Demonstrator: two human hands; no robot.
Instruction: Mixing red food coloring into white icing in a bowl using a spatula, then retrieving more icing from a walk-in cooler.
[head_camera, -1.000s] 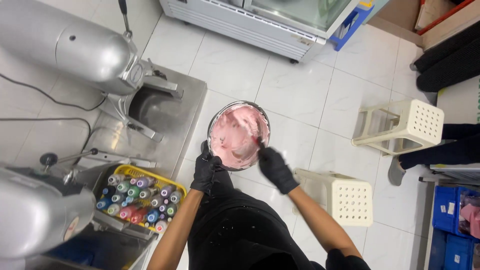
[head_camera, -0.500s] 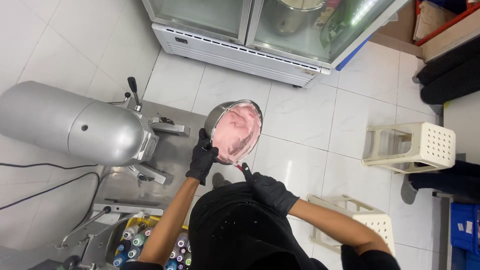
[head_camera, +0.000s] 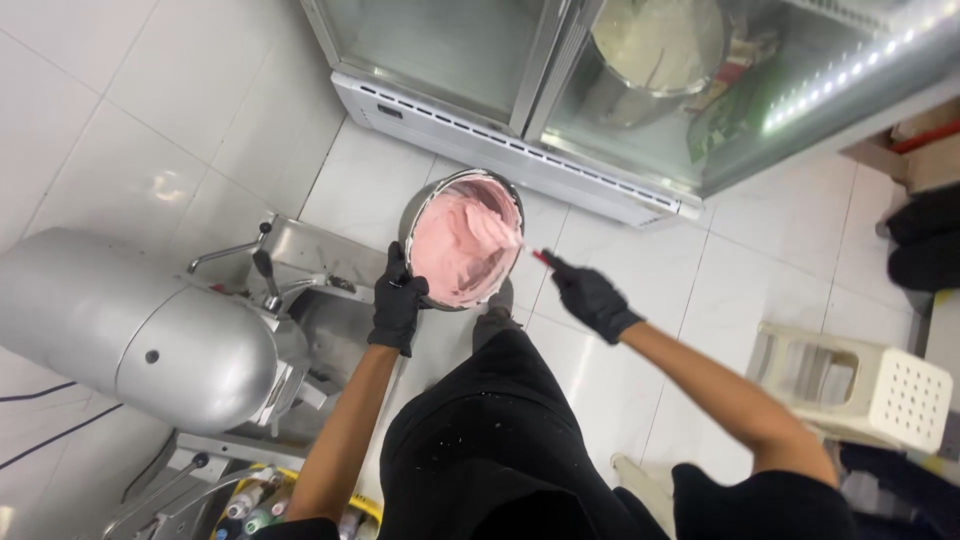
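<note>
The left hand (head_camera: 397, 305) grips the round metal bowl of pink cream (head_camera: 463, 240); the right hand (head_camera: 590, 295) pinches a red tool (mostly hidden) beside it.

The bowl (head_camera: 462, 240) is between the mixer (head_camera: 140, 335) on the left and the stool (head_camera: 860, 385) on the right; the fridge (head_camera: 600, 90) stands behind it.

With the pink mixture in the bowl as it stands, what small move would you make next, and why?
Probably bring the right hand back to the metal bowl: only the left hand grips its rim, and the pink mixture clings unevenly up the wall, so it likely needs more scraping.
</note>
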